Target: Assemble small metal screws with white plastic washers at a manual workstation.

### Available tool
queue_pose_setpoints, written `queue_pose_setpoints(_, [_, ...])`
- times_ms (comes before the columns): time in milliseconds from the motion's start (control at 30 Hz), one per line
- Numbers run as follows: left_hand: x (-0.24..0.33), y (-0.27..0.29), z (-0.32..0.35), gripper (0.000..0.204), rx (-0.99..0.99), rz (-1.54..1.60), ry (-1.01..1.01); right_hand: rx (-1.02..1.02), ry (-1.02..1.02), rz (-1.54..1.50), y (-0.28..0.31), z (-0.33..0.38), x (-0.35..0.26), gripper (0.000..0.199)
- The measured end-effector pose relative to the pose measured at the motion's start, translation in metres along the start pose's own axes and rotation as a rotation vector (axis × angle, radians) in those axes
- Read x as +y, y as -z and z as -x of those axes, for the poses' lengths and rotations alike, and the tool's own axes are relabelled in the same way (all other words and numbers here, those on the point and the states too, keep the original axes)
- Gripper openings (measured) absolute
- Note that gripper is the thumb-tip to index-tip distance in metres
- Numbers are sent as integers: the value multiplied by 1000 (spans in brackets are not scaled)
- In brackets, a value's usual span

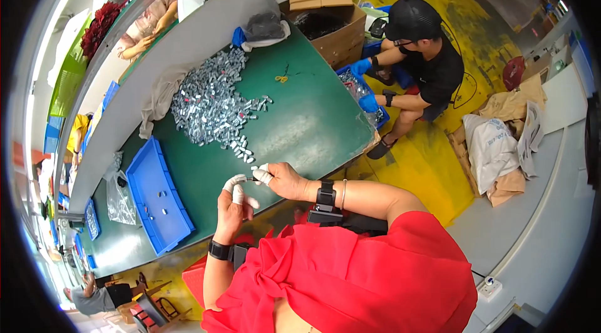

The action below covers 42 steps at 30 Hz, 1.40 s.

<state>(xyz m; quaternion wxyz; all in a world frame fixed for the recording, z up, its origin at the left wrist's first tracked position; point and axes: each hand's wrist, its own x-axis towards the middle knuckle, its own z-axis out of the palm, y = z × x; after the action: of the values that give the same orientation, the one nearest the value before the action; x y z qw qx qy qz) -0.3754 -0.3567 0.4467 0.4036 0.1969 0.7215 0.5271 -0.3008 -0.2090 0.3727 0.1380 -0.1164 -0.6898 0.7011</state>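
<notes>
Above the near edge of the green table (294, 126), my left hand (233, 202) and my right hand (282, 180) meet fingertip to fingertip. White covers wrap several fingertips on both. A small dark and silver part (251, 179) is pinched between them; its exact kind is too small to make out. Just beyond my fingers spreads a heap of small silver metal pieces (210, 98), with a few red ones among them. To the left of my left hand lies a shallow blue tray (178, 220) holding a few small pieces.
Yellow-handled scissors (282, 78) lie beyond the heap. A clear plastic bag (121, 198) rests left of the tray. Past the table's right edge, a seated co-worker in blue gloves (368, 104) reaches into a blue crate (346, 71). Cardboard boxes (338, 38) stand at the far corner.
</notes>
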Motion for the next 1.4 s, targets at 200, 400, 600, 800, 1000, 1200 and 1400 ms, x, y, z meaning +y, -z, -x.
queue_pose_setpoints(200, [-21, 29, 7, 19, -27, -74, 0, -79, 62, 225, -32, 5, -12, 22])
queue_pose_setpoints(400, [-63, 82, 11, 20, 115, -609, -313, 21, 140, 261, -85, 5, -10, 26])
queue_pose_setpoints(600, [-55, 115, 24, 17, -47, -379, -287, -216, -319, 148, -113, -8, -15, 28])
queue_pose_setpoints(800, [-57, 136, 25, 12, -190, -243, -341, -118, -423, -26, -135, -3, -28, 30])
queue_pose_setpoints(1000, [-58, 140, 21, 8, -298, -215, -365, -248, -688, -186, -119, -5, -26, 27])
queue_pose_setpoints(1200, [-58, 118, 11, 11, -212, 138, -143, -14, -144, 301, -111, 1, -40, 24])
queue_pose_setpoints(1400, [-43, 64, -7, 14, -54, -43, -267, 32, -13, 350, -64, 11, -31, 18])
